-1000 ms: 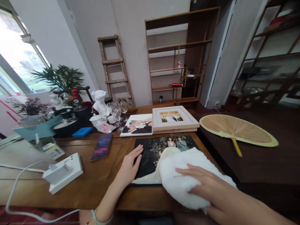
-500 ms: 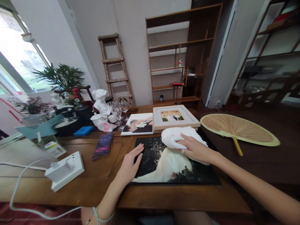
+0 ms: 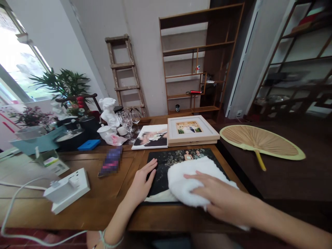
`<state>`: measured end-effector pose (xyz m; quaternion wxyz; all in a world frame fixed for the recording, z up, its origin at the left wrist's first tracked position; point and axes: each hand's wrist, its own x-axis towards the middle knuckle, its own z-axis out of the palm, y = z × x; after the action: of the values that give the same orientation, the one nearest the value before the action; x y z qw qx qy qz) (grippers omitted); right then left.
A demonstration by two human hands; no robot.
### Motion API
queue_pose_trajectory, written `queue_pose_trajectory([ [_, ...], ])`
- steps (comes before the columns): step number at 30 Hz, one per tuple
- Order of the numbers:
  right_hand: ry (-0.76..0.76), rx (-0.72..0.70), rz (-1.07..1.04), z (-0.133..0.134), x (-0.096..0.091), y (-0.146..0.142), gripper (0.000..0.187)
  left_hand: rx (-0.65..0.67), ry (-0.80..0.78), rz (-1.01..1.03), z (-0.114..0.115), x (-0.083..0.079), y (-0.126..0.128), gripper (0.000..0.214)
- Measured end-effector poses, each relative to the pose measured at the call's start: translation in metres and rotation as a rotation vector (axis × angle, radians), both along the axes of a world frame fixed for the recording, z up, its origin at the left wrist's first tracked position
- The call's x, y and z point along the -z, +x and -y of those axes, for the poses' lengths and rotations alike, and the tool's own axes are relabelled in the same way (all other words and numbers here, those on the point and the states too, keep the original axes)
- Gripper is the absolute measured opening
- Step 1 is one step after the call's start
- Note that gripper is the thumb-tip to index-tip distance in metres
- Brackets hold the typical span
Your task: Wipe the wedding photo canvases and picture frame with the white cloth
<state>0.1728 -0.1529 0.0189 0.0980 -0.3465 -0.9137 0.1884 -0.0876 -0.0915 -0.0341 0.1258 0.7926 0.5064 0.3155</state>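
While resting the left hand (image 3: 141, 181) open and flat, thumb apart, on the left edge of a dark rectangular photo panel (image 3: 158, 178), gripping a thick, fluffy white cloth (image 3: 178, 180) in the right hand (image 3: 216, 192), fingers sunk into the pile. Panel flat on the brown wooden surface (image 3: 155, 218), near the front edge; centre and right part largely hidden under cloth. Cloth overlapping the panel's near edge.

Hazards, as judged: sideways creep of the panel, from too hard a stroke against a merely flat left-hand hold. Bump against the white-framed picture (image 3: 207, 128) just beyond the far edge, from overreach on an outward push; possible knock-on to the white-edged photo print (image 3: 155, 136) beside, then to the clear stemmed wine glasses (image 3: 127, 121). Scratching, from any grit caught in the pile; presence not readable. Snag of the pale cord bracelet (image 3: 111, 246) on the nearby white cable (image 3: 48, 244), from drawing back the left arm, with a tug on the white block-shaped power strip (image 3: 81, 183) as possible result.
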Motion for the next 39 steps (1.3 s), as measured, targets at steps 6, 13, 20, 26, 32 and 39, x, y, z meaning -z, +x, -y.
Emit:
queue_pose_trajectory([
  [6, 0.209, 0.147, -0.040, -0.074, 0.012, 0.008, 0.034, -0.006, -0.009, 0.006, 0.001, -0.001, 0.000, 0.036],
  [13, 0.251, 0.079, -0.030, -0.097, 0.017, 0.002, 0.032, -0.007, -0.024, -0.008, 0.001, -0.001, 0.000, 0.038],
  [20, 0.207, 0.013, 0.080, -0.023, 0.015, -0.013, 0.044, -0.003, -0.019, -0.021, -0.001, -0.001, 0.000, 0.039],
  [26, 0.124, -0.155, 0.115, 0.025, 0.012, -0.024, 0.021, -0.006, -0.017, -0.029, 0.000, -0.003, 0.002, 0.040],
  [32, 0.159, 0.002, -0.009, -0.005, 0.016, -0.021, 0.044, 0.001, -0.014, -0.028, 0.000, -0.001, 0.001, 0.040],
  [39, 0.246, 0.038, -0.045, -0.080, 0.017, -0.020, 0.029, 0.004, -0.009, -0.024, -0.002, 0.000, -0.001, 0.038],
])
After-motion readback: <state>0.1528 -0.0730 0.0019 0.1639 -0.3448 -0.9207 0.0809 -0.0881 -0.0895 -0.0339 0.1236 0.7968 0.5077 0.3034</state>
